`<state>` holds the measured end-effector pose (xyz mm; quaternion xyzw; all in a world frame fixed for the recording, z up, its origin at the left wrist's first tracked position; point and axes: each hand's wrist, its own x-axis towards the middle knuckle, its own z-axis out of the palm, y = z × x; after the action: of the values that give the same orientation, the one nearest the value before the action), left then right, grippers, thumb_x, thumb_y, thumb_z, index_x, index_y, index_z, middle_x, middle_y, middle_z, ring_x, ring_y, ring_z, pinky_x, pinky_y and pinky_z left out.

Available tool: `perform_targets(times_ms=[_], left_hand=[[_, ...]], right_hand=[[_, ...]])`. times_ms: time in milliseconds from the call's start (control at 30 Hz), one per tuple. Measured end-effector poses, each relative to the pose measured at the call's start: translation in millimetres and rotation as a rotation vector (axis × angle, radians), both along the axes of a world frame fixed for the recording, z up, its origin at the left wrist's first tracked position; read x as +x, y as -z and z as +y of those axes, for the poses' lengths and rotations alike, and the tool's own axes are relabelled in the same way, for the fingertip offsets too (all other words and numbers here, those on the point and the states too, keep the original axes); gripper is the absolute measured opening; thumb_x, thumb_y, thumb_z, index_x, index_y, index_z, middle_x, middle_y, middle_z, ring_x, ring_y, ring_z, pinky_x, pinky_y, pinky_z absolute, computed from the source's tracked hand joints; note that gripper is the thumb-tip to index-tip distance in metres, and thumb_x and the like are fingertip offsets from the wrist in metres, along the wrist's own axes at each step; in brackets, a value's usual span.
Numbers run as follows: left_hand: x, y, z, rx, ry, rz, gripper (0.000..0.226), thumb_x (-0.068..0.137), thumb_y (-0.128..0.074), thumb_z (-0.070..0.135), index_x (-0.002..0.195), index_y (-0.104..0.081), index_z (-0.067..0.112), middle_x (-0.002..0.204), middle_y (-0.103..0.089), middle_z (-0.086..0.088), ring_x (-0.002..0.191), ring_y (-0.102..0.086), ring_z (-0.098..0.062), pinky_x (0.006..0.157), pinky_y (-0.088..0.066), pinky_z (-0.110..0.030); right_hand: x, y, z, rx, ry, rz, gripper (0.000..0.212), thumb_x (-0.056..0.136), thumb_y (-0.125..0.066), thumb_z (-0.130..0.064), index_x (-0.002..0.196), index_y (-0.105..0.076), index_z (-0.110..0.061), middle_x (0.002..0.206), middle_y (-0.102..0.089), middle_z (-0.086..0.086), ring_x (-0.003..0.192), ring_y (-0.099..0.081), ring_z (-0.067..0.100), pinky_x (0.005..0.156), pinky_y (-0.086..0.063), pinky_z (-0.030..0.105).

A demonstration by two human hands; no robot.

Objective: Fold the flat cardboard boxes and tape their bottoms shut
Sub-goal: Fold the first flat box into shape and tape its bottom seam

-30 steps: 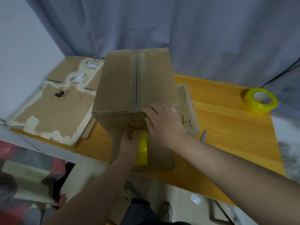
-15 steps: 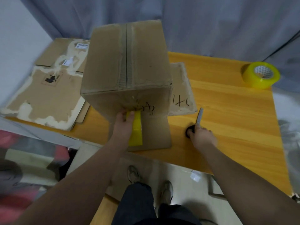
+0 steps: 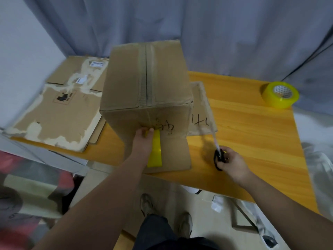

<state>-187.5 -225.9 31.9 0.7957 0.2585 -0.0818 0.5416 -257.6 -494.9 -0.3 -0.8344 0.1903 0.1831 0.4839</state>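
A folded cardboard box (image 3: 146,83) stands upside down on the orange table (image 3: 252,134), its taped bottom seam facing up. A yellow strip of tape (image 3: 155,150) hangs down the box's near side. My left hand (image 3: 142,141) presses the strip's top end against that side with thumb and fingers. My right hand (image 3: 228,161) grips the black handles of scissors (image 3: 219,156) on the table to the right of the box, blades pointing away from me.
Flat cardboard boxes (image 3: 59,105) with torn labels lie at the table's left end. A yellow tape roll (image 3: 280,94) sits at the far right corner. A box flap (image 3: 201,109) with writing lies flat behind the scissors. Grey curtains hang behind the table.
My right hand left the box, reached to the scissors on the table and closed round their handles. My left hand stays on the yellow strip.
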Motion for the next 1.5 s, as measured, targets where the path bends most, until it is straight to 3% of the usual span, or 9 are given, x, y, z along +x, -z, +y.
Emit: perform_targets(times_ms=[133,200,333,533,733,967,1167,1400,1500], left_hand=[[-12,2,1,-0.075,-0.033,-0.069,0.033,0.097,-0.052,0.032,0.125,-0.051,0.015,0.114,-0.051,-0.006,0.100,-0.050,-0.024,0.083,-0.043,-0.035],[-15,2,1,-0.089,-0.058,-0.091,0.026,0.097,-0.052,0.029,0.118,-0.054,0.014,0.110,-0.053,-0.008,0.093,-0.050,-0.022,0.075,-0.040,-0.031],[-18,-2,2,-0.104,-0.097,-0.101,0.025,0.098,-0.051,0.025,0.115,-0.057,0.009,0.105,-0.056,-0.011,0.087,-0.048,-0.019,0.074,-0.037,-0.028],[-19,-7,5,-0.163,-0.099,-0.090,0.019,0.098,-0.051,0.024,0.107,-0.059,0.010,0.086,-0.054,-0.002,0.079,-0.048,-0.016,0.073,-0.038,-0.028],[-18,-7,8,-0.185,-0.107,-0.124,0.010,0.097,-0.053,0.022,0.099,-0.058,0.013,0.078,-0.052,0.003,0.076,-0.047,-0.015,0.063,-0.038,-0.024],[-15,-3,12,-0.196,-0.091,-0.078,0.015,0.096,-0.054,0.024,0.082,-0.056,0.020,0.073,-0.050,0.002,0.066,-0.043,-0.012,0.060,-0.037,-0.026],[-10,-1,16,-0.159,-0.060,-0.066,0.011,0.096,-0.055,0.024,0.094,-0.059,0.014,0.074,-0.052,0.002,0.062,-0.042,-0.008,0.053,-0.036,-0.018],[-21,14,22,-0.074,-0.038,-0.033,0.025,0.096,-0.055,0.019,0.115,-0.062,0.005,0.099,-0.061,-0.008,0.082,-0.054,-0.015,0.067,-0.039,-0.025],[-20,12,22,-0.069,-0.016,-0.065,0.015,0.096,-0.054,0.014,0.104,-0.063,0.006,0.094,-0.060,-0.007,0.077,-0.052,-0.014,0.060,-0.040,-0.021]], right_hand=[[9,-24,10,0.086,-0.359,0.047,0.038,0.088,-0.063,-0.001,0.108,-0.052,-0.032,0.098,-0.063,-0.003,0.097,-0.064,0.022,0.080,-0.049,0.028],[22,-40,20,0.051,-0.498,0.044,0.033,0.088,-0.067,-0.012,0.107,-0.051,-0.034,0.097,-0.065,-0.005,0.097,-0.066,0.018,0.088,-0.052,0.036],[55,-79,42,-0.190,-0.732,-0.015,0.069,0.071,-0.080,-0.044,0.127,-0.043,-0.028,0.119,-0.050,-0.003,0.110,-0.052,0.019,0.097,-0.046,0.038],[90,-110,63,-0.120,-0.758,0.062,0.049,0.077,-0.078,-0.034,0.117,-0.053,-0.022,0.098,-0.060,-0.005,0.096,-0.058,0.017,0.084,-0.046,0.026],[108,-123,88,-0.168,-0.858,0.096,0.050,0.079,-0.076,-0.036,0.123,-0.057,-0.024,0.111,-0.061,-0.003,0.105,-0.057,0.018,0.086,-0.045,0.025],[119,-115,101,-0.160,-0.852,-0.004,0.056,0.077,-0.078,-0.028,0.128,-0.060,-0.016,0.109,-0.063,-0.006,0.104,-0.059,0.013,0.084,-0.044,0.017],[120,-106,99,-0.267,-0.899,-0.153,0.042,0.074,-0.080,-0.031,0.112,-0.071,-0.018,0.104,-0.069,-0.004,0.097,-0.061,0.015,0.085,-0.048,0.026],[105,-82,103,-0.287,-0.958,0.032,0.077,0.070,-0.077,-0.054,0.132,-0.045,-0.022,0.117,-0.056,-0.003,0.109,-0.054,0.019,0.089,-0.046,0.027],[89,-68,97,-0.131,-0.852,0.066,0.067,0.073,-0.078,-0.044,0.127,-0.046,-0.022,0.112,-0.058,-0.004,0.108,-0.057,0.019,0.093,-0.047,0.028]])
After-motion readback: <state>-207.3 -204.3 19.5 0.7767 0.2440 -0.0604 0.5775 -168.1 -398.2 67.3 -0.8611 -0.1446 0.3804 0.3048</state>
